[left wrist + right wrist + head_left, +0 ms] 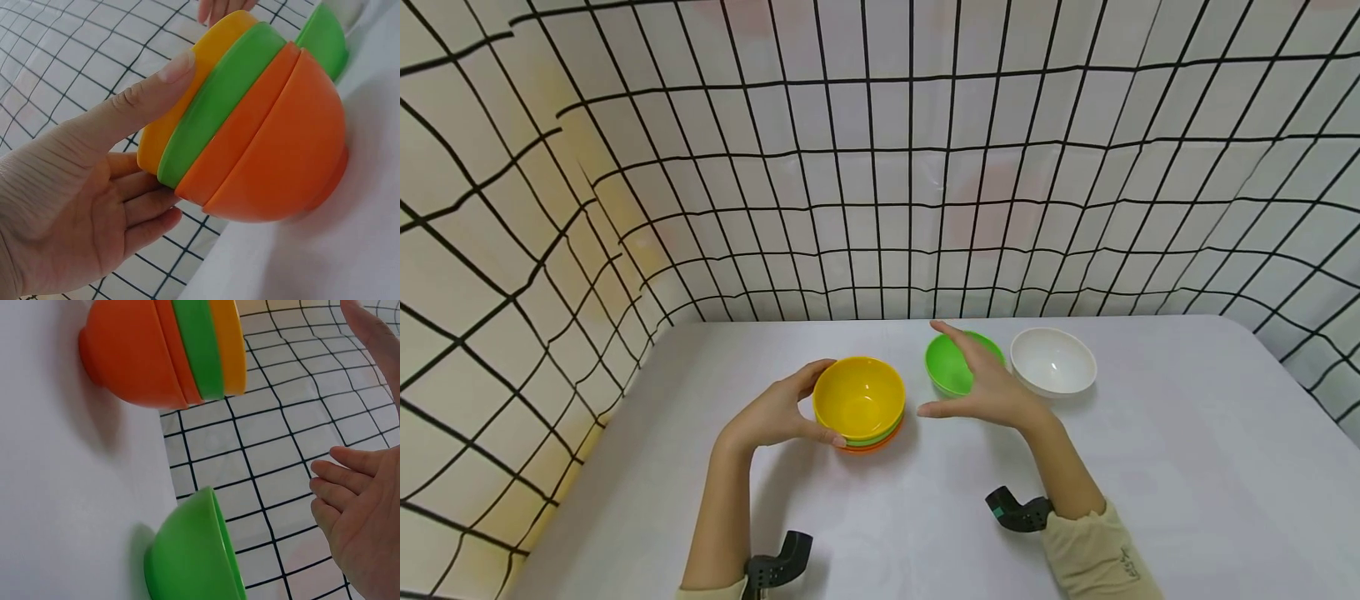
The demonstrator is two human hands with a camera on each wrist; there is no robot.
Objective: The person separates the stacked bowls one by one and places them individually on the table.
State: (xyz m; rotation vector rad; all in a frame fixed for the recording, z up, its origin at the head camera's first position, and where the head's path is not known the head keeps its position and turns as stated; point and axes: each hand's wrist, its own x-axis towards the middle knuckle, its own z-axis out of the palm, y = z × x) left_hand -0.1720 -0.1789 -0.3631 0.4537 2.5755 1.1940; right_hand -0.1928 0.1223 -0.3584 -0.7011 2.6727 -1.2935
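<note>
In the head view, a stack of nested bowls stands left of the table's middle, a yellow bowl on top. The left wrist view shows a green rim beneath the yellow one, then orange bowls at the bottom. My left hand holds the stack from the left, thumb at the near upper rim and fingers round the far side. My right hand is raised with thumb and fingers spread, holding nothing. It partly covers a separate green bowl in the head view.
A white bowl sits right of the separate green bowl, close to it. A white cloth covers the table. Behind and to the left hangs a white wall covering with a black grid. Each wrist wears a black camera mount.
</note>
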